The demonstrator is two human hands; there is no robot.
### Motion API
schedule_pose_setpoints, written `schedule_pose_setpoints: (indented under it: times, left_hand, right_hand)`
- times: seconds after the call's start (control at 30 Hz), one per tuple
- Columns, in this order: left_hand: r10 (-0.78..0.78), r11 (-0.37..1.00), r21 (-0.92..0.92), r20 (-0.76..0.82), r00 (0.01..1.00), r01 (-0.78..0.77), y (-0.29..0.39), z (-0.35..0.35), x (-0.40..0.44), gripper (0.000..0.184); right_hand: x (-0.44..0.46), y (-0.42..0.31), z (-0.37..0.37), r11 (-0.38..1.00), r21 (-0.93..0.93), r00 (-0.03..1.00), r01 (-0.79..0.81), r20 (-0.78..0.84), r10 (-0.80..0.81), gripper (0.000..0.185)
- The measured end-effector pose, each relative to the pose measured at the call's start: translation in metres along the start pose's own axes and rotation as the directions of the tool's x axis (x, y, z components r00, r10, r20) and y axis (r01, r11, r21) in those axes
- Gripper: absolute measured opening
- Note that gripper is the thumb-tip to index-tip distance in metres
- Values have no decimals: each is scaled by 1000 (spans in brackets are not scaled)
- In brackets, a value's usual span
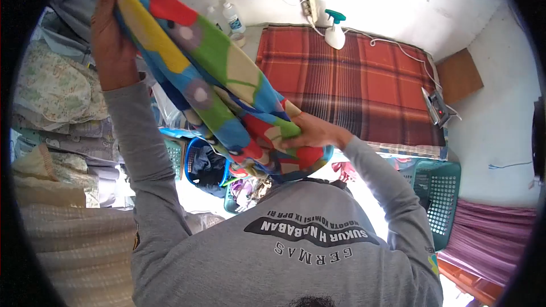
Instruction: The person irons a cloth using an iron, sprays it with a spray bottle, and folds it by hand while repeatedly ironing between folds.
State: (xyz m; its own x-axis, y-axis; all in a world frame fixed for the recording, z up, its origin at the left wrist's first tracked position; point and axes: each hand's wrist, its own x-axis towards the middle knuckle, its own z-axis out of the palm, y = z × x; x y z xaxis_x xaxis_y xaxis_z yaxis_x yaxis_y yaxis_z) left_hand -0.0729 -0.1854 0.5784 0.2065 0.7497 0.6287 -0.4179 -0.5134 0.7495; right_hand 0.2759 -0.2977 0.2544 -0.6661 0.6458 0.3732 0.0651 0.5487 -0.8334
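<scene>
A soft multicoloured patterned cloth [227, 74] in blue, green, red, yellow and beige stretches diagonally between my hands, gathered in loose folds. My left hand [114, 40], raised at the upper left, is closed on its far end. Lower down, near my chest, my right hand [315, 132] grips the bunched cloth, thumb on top and some fingers hidden by folds. Behind the cloth lies a padded surface covered with red plaid fabric [352, 79]. An iron [437, 108] rests on the right side of that surface, and a white spray bottle [335, 35] with a green head stands at its back edge.
A power strip [307, 4] hangs on the wall, its cord running along the plaid surface. Bottles [233, 18] stand at the back. A blue basket [193, 153] of dark clothes and a green basket [449, 185] sit below. Piled fabrics [60, 88] line the left.
</scene>
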Motion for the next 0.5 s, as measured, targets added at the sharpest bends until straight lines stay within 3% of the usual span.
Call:
schedule_pose_setpoints:
  times: [0.07, 0.1, 0.17, 0.2, 0.27, 0.3, 0.4, 0.5]
  left_hand:
    - [44, 994, 108, -127, 991, -30, 17, -35, -2, 33]
    - [77, 988, 150, -228, 971, -43, 26, -49, -5, 33]
    - [117, 976, 212, -314, 942, -51, 39, -61, -19, 33]
    - [117, 976, 214, -318, 941, -49, 43, -64, -23, 33]
    - [179, 948, 315, -405, 897, -47, 48, -67, -29, 33]
    - [179, 948, 314, -408, 895, -46, 51, -75, -27, 33]
    - [219, 952, 286, -399, 891, -106, 66, -100, -17, 33]
    - [330, 904, 408, -482, 811, -126, 73, -107, -13, 34]
  right_hand:
    - [-35, 7, 0, 941, -56, 926, -334, 169, 338, 60]
    - [-55, 13, 6, 942, -53, 924, -333, 181, 337, 60]
    - [-87, 20, 22, 905, -60, 897, -420, -175, 405, 58]
    - [-87, 13, 26, 906, -58, 898, -420, -171, 405, 58]
    - [-89, -1, 25, 922, -369, 959, -117, -283, 8, 59]
    - [-92, -9, 20, 899, -397, 976, -183, -186, 116, 61]
    - [-87, -25, 6, 902, -424, 997, -78, -53, 61, 62]
    - [-92, -51, -9, 926, -352, 990, -139, -73, 121, 52]
